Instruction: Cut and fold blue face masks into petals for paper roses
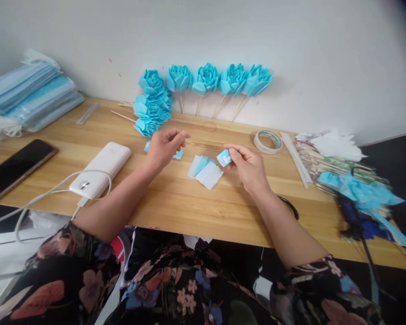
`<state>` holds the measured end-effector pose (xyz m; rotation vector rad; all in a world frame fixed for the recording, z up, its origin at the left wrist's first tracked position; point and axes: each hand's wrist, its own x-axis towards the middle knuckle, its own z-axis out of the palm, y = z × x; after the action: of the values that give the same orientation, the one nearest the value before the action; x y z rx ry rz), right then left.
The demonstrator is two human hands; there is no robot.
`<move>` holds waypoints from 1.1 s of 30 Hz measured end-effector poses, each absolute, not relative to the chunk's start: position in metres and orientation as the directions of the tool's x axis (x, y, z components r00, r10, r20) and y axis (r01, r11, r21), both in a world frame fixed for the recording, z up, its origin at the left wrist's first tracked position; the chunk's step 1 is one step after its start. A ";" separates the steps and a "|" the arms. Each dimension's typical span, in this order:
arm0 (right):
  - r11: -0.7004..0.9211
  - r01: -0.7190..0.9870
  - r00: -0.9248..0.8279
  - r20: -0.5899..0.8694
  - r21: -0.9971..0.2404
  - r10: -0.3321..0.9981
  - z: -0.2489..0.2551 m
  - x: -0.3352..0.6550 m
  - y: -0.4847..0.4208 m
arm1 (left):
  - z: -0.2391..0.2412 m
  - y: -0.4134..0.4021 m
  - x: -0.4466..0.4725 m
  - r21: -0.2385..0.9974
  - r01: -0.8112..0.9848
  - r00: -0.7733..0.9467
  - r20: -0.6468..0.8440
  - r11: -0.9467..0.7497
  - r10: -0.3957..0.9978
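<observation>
Head view: wooden bench [176, 203] against a plain white wall, person in a floral top seated at it. Right hand [248, 167] hovers over the bench, grip pinched on a small blue folded piece [223, 158] between thumb and fingertips. Left hand [164, 146] is raised just above the bench, fingers curled together, thin wooden stick [203, 144] seems to run from its fingertips toward the right hand; grip narrow, contents hard to tell. Between the hands, on the bench, a small heap of white and blue cut pieces [205, 170]. Blue paper flowers [206, 80] on sticks lean against the wall, more piled at their left. Tape roll [268, 141] right of the hands. White power bank [101, 169] with cable on the left, phone [15, 168] further left, stack of blue face masks [30, 97] at far left. Blue scraps pile [358, 189] at right edge.
</observation>
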<state>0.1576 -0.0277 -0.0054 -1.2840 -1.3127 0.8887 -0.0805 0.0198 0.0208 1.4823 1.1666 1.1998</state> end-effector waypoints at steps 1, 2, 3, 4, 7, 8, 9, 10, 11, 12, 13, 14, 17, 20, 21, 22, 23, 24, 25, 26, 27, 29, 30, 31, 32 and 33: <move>0.141 0.181 0.124 0.165 -0.973 0.979 -0.006 0.158 -0.027 | 0.021 0.023 -0.083 0.973 0.137 0.063 0.180 -0.187 0.982; 0.132 0.164 0.125 0.154 -0.978 0.980 -0.007 0.158 -0.026 | 0.022 0.026 -0.086 0.972 0.132 0.036 0.192 -0.195 0.981; 0.124 0.152 0.126 0.143 -0.981 0.982 -0.007 0.159 -0.024 | 0.023 0.029 -0.089 0.971 0.127 0.009 0.204 -0.204 0.979; 0.116 0.146 0.132 0.135 -0.982 0.982 -0.008 0.159 -0.023 | 0.024 0.032 -0.092 0.969 0.125 -0.015 0.215 -0.211 0.977; 0.091 0.147 0.145 0.112 -0.985 0.983 -0.009 0.158 -0.021 | 0.023 0.038 -0.098 0.960 0.162 -0.059 0.240 -0.228 0.969; 0.082 0.147 0.145 0.104 -0.986 0.984 -0.009 0.157 -0.020 | 0.022 0.040 -0.099 0.953 0.192 -0.052 0.248 -0.234 0.967; 0.074 0.149 0.141 0.095 -0.986 0.985 -0.007 0.155 -0.020 | 0.020 0.040 -0.099 0.943 0.230 -0.034 0.256 -0.242 0.966; 0.068 0.155 0.129 0.088 -0.986 0.988 -0.006 0.153 -0.020 | 0.019 0.041 -0.099 0.928 0.274 -0.009 0.266 -0.254 0.964; 0.065 0.168 0.109 0.084 -0.984 0.990 -0.003 0.151 -0.020 | 0.017 0.041 -0.099 0.910 0.315 0.014 0.279 -0.269 0.960; 0.065 0.186 0.085 0.082 -0.980 0.993 0.000 0.148 -0.019 | 0.016 0.041 -0.098 0.893 0.346 0.035 0.294 -0.288 0.955; 0.068 0.208 0.057 0.082 -0.976 0.995 0.002 0.145 -0.019 | 0.016 0.041 -0.098 0.878 0.367 0.048 0.312 -0.308 0.949; 0.072 0.234 0.029 0.081 -0.969 0.996 0.005 0.142 -0.017 | 0.015 0.041 -0.098 0.864 0.382 0.051 0.333 -0.327 0.941; 0.081 0.311 -0.021 0.078 -0.947 0.997 0.010 0.132 -0.009 | 0.017 0.038 -0.098 0.792 0.456 0.042 0.437 -0.406 0.899; 0.077 0.320 -0.036 0.069 -0.944 0.997 0.007 0.122 0.004 | 0.020 0.027 -0.092 0.608 0.545 0.172 0.593 -0.577 0.787; 0.076 0.307 -0.040 0.067 -0.949 0.997 0.005 0.119 0.008 | 0.021 0.020 -0.088 0.529 0.537 0.264 0.635 -0.658 0.726; 0.078 0.301 -0.049 0.066 -0.950 0.997 0.003 0.115 0.013 | 0.021 0.013 -0.084 0.460 0.498 0.371 0.653 -0.735 0.660; 0.081 0.305 -0.058 0.066 -0.949 0.996 0.001 0.112 0.018 | 0.022 0.005 -0.079 0.412 0.458 0.454 0.653 -0.788 0.606; 0.085 0.317 -0.064 0.068 -0.945 0.996 0.000 0.109 0.023 | 0.021 -0.002 -0.075 0.377 0.406 0.531 0.644 -0.832 0.551; 0.093 0.337 -0.069 0.073 -0.937 0.995 -0.002 0.107 0.028 | 0.021 -0.008 -0.071 0.355 0.347 0.606 0.622 -0.868 0.497; 0.105 0.367 -0.072 0.084 -0.924 0.994 -0.002 0.105 0.034 | 0.019 -0.014 -0.067 0.351 0.290 0.669 0.591 -0.890 0.451; 0.124 0.404 -0.072 0.104 -0.906 0.992 -0.002 0.104 0.040 | 0.018 -0.018 -0.065 0.358 0.248 0.722 0.551 -0.900 0.419; 0.183 0.521 -0.072 0.170 -0.834 0.983 0.000 0.106 0.052 | 0.014 -0.022 -0.062 0.387 0.213 0.791 0.470 -0.897 0.391; 0.207 0.596 -0.062 0.213 -0.776 0.975 0.001 0.109 0.056 | 0.012 -0.022 -0.061 0.404 0.211 0.812 0.435 -0.890 0.390; 0.213 0.655 -0.044 0.245 -0.726 0.969 0.003 0.112 0.060 | 0.010 -0.022 -0.061 0.418 0.212 0.825 0.407 -0.883 0.391; 0.215 0.694 -0.033 0.268 -0.687 0.963 0.005 0.116 0.062 | 0.008 -0.021 -0.061 0.430 0.213 0.835 0.387 -0.877 0.392; 0.214 0.718 -0.028 0.280 -0.662 0.960 0.007 0.120 0.061 | 0.007 -0.021 -0.061 0.437 0.213 0.841 0.373 -0.874 0.392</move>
<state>0.1205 0.0612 0.0067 -1.5606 -1.8022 0.4460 -0.0614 -0.0207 0.0068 2.6369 0.4519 0.6501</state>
